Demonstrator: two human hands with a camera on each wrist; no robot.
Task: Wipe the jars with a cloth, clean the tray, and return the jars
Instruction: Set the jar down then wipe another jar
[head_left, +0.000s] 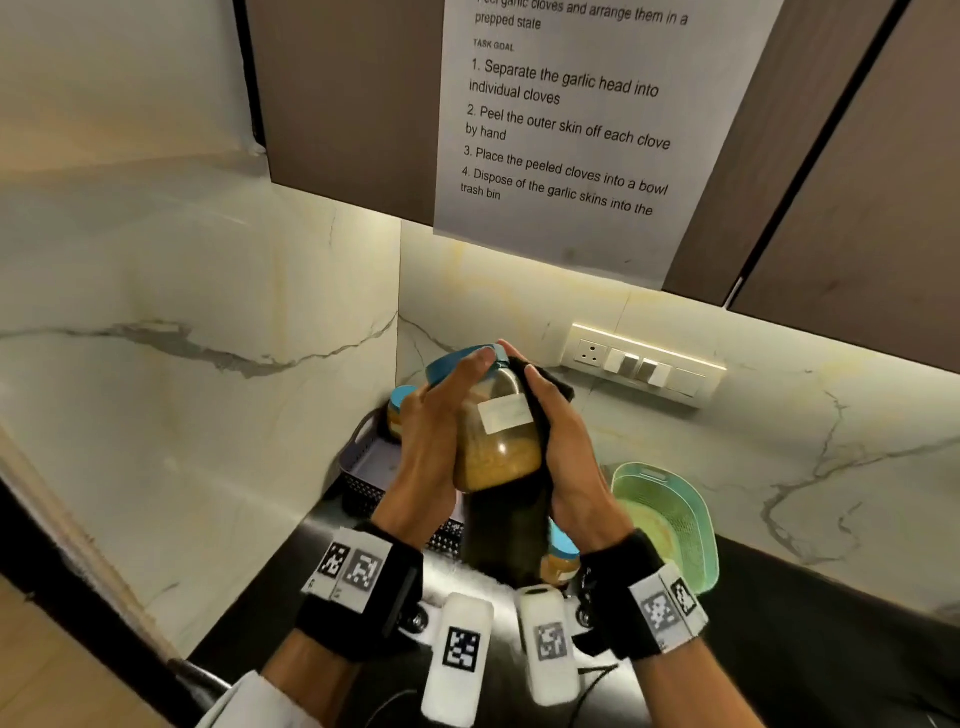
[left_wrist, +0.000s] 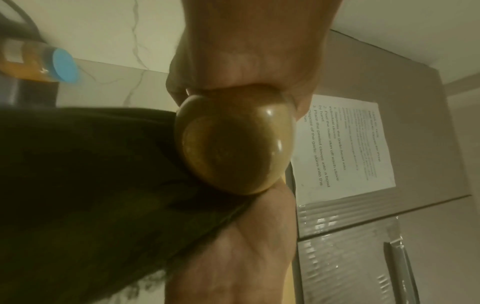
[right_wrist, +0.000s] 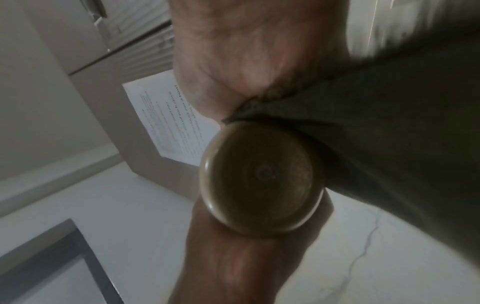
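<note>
**Jar held up for wiping**

Head view: the left hand (head_left: 434, 441) gripped the jar (head_left: 496, 431) near its blue lid, steadying it clear of the table (head_left: 810, 649). The right hand (head_left: 563, 452) pressed a dark cloth (head_left: 511, 535) to its side, probably to rub it. Beyond the left hand, the tray (head_left: 371, 457) held another jar (head_left: 399, 410); a third jar (head_left: 560, 561) sat under the right wrist.

Left wrist view: jar base between both palms.

Right wrist view: cloth draped beside it.

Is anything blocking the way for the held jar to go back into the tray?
Nothing visible: the blue-lidded glass jar is held above the purple plastic tray, whose near floor looks bare; another jar sits at its far corner.
</note>
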